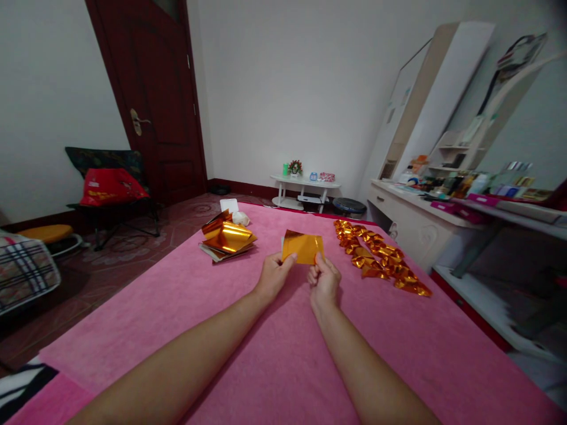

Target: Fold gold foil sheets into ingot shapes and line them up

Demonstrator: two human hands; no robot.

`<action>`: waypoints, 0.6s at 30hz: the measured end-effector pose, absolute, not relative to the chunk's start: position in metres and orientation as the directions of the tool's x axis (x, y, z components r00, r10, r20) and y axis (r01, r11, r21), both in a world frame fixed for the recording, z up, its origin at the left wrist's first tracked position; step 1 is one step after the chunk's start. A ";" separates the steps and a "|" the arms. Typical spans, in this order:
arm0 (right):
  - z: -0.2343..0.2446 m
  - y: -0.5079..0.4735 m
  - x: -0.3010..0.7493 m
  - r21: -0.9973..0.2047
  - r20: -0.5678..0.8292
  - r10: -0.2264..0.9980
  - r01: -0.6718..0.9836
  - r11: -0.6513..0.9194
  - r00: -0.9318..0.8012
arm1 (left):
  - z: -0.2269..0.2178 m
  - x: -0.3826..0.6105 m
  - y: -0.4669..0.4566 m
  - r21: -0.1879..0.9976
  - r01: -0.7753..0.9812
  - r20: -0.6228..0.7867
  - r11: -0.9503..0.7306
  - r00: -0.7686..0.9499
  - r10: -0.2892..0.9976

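Between my two hands is a sheet of gold foil paper (303, 248), held up just above the pink cloth (274, 354). My left hand (275, 273) pinches its left lower edge, thumb on top. At the right lower corner, my right hand (325, 278) grips it with the fingers curled in. Left of my hands lies a loose stack of gold foil sheets (230, 238), some curling upward. To the right, folded gold foil pieces (376, 251) lie in two rough rows.
Behind the stack are a white box (229, 205) and a crumpled whitish item (241, 218). A white dressing table (411, 212) crowded with bottles stands on the right. A chair with a red bag (113, 186) is at the left, near a dark red door (155, 88).
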State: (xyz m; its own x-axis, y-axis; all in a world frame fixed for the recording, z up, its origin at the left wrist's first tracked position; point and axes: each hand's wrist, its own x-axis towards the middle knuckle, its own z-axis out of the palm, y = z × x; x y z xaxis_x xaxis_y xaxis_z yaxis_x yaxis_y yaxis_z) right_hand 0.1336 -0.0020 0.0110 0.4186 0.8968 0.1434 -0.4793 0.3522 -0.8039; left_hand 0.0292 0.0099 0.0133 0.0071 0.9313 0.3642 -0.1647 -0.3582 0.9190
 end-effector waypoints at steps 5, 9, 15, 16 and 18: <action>0.015 -0.001 0.144 -0.796 0.109 0.923 -0.523 0.303 0.369 | 0.009 0.023 0.016 0.909 -0.157 0.396 -0.386 0.040 0.917; 0.012 -0.008 0.126 -0.856 0.065 0.986 -0.500 0.136 0.156 | 0.008 0.029 0.010 0.917 -0.240 0.339 -0.318 0.053 0.939; 0.006 -0.006 0.116 -0.873 0.074 0.974 -0.458 0.167 0.214 | 0.009 0.036 0.002 0.922 -0.271 0.324 -0.276 0.154 0.933; 0.005 -0.003 0.120 -0.870 0.091 0.965 -0.451 0.197 0.245 | 0.010 0.036 0.003 0.915 -0.241 0.362 -0.324 0.131 0.923; 0.004 0.002 0.131 -0.858 0.124 0.936 -0.438 0.268 0.329 | 0.010 0.034 0.005 0.899 -0.187 0.417 -0.396 0.087 0.905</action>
State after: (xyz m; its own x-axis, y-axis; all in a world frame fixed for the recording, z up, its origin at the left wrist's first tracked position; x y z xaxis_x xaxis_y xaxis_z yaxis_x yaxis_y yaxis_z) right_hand 0.1309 0.0017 0.0044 0.3292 0.9361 0.1240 -0.4382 0.2678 -0.8581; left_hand 0.0339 0.0054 0.0097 0.0869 0.9048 0.4170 -0.1873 -0.3962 0.8988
